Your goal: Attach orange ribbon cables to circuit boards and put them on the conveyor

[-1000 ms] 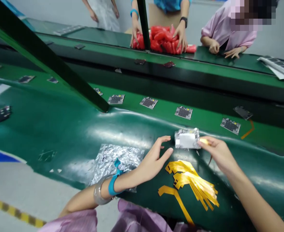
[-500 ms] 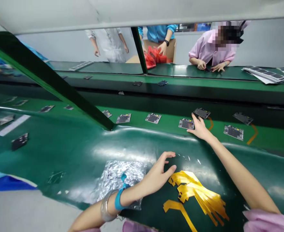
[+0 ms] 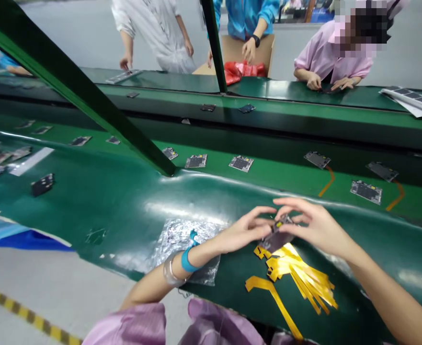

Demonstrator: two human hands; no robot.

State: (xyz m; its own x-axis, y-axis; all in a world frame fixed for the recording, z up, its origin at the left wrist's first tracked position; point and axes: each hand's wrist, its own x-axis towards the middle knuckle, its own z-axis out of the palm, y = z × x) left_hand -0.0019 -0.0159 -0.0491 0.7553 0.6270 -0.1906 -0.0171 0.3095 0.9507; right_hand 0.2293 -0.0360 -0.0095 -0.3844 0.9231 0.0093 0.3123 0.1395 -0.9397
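A small dark circuit board (image 3: 276,238) is tilted in the air over the near bench. My right hand (image 3: 313,224) pinches its right side between thumb and fingers. At the board's left edge, my left hand (image 3: 248,228) closes its thumb and fingers on it. Fingers hide parts of the board. Just below lies a fanned pile of yellow flex cables (image 3: 300,270), with a single flex cable (image 3: 273,292) apart from it at the front. Beneath my left forearm, a crinkled silver bag (image 3: 207,273) lies flat on the green mat.
Several circuit boards lie along the green belt (image 3: 218,179), such as one board (image 3: 241,163); two at the right have flex cables attached. A slanted green post (image 3: 124,129) stands left. Across the belt, people work near a carton (image 3: 264,50) with red bags.
My right hand has lifted a circuit board off the belt and brought it back toward me. My left hand has met it there and closed on the board. The view has tipped downward.
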